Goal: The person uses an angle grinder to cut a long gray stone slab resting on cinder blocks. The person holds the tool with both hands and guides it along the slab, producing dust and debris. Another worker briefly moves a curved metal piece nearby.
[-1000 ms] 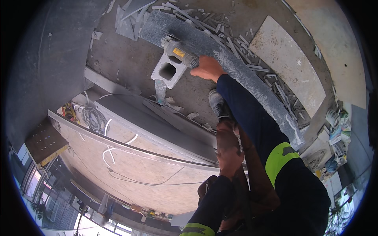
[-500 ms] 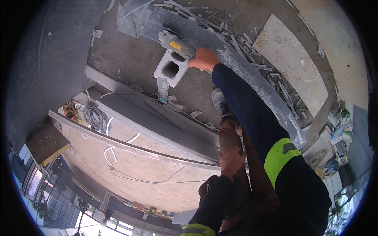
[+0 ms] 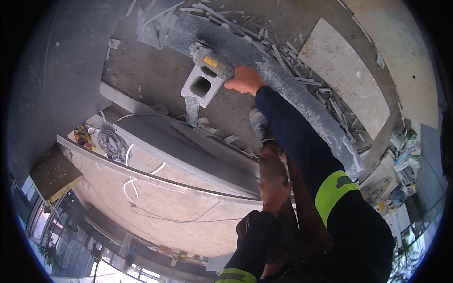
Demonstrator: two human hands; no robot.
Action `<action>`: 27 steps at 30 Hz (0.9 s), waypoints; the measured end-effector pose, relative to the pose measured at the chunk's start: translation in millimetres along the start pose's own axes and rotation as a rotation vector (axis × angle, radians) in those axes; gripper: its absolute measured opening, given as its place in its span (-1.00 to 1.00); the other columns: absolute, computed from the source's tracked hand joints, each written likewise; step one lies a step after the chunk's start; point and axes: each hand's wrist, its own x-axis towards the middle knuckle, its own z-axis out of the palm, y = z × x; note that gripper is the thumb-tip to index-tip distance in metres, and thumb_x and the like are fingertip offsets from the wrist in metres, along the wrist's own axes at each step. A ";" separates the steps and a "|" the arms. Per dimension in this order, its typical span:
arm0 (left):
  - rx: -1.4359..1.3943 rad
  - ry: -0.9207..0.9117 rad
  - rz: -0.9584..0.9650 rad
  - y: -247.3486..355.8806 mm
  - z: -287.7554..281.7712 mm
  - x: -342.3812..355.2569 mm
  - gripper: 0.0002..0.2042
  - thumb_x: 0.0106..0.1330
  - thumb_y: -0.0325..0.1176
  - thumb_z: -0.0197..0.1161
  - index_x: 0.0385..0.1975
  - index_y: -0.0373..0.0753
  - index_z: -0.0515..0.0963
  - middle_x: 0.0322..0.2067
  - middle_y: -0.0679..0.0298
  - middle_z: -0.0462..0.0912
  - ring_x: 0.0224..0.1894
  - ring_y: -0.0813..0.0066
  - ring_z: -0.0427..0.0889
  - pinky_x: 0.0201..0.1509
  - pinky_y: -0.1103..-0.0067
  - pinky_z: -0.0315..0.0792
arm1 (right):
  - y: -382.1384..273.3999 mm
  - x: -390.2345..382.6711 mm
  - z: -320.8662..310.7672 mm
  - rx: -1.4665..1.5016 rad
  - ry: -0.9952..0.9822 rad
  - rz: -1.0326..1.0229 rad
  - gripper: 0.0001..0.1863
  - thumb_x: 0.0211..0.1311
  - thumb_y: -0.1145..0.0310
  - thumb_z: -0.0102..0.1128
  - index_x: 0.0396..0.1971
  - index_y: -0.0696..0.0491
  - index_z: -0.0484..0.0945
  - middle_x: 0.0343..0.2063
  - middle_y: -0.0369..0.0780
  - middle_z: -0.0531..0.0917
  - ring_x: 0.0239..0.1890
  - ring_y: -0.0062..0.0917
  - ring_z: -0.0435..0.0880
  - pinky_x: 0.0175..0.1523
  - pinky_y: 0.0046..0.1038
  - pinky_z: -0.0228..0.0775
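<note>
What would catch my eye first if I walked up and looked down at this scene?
Most striking is the right hand, stretched out near the top, gripping a grey and yellow power tool on a long dark stone slab that runs diagonally across the floor. Just below the tool stands a hollow concrete block, with pale offcut strips scattered around. The left hand rests low, by the person's knee, near a large curved pale slab.

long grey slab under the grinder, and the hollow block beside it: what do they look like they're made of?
Long grey slab: probably granite or similar cut stone, speckled grey, matte, with straight sawn edges and offcut strips beside it. Hollow block: looks like cast concrete, pale grey and rough, with one square core hole. The right hand grips the yellow-bodied grinder on the slab.
</note>
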 end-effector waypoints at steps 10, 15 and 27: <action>-0.028 -0.026 0.025 -2.2 2.5 -0.4 -0.54 0.41 0.13 0.32 0.02 -0.14 0.72 0.10 0.12 0.75 0.35 -0.06 0.56 0.39 -0.03 0.36 | -15.6 12.2 -17.4 0.114 -0.197 0.066 -0.52 -0.07 0.20 0.41 -0.22 0.28 0.78 -0.28 0.15 0.81 -0.14 0.04 0.85 -0.02 -0.12 0.66; -0.026 0.005 0.031 -1.5 7.1 -0.9 -0.56 0.41 0.11 0.32 -0.01 -0.14 0.73 0.07 0.12 0.77 0.32 -0.09 0.57 0.37 -0.05 0.37 | -8.8 3.7 -10.3 0.048 -0.098 0.050 -0.48 -0.09 0.17 0.46 -0.19 0.29 0.77 -0.28 0.15 0.82 -0.14 0.04 0.85 0.00 -0.13 0.68; -0.057 0.020 0.017 -2.5 9.9 -0.2 -0.56 0.38 0.11 0.34 -0.03 -0.13 0.75 0.05 0.12 0.78 0.30 -0.07 0.60 0.42 -0.05 0.34 | -8.7 3.1 -13.6 0.098 -0.165 0.084 -0.52 -0.08 0.15 0.46 -0.27 0.27 0.80 -0.33 0.12 0.82 -0.14 0.02 0.85 0.02 -0.14 0.68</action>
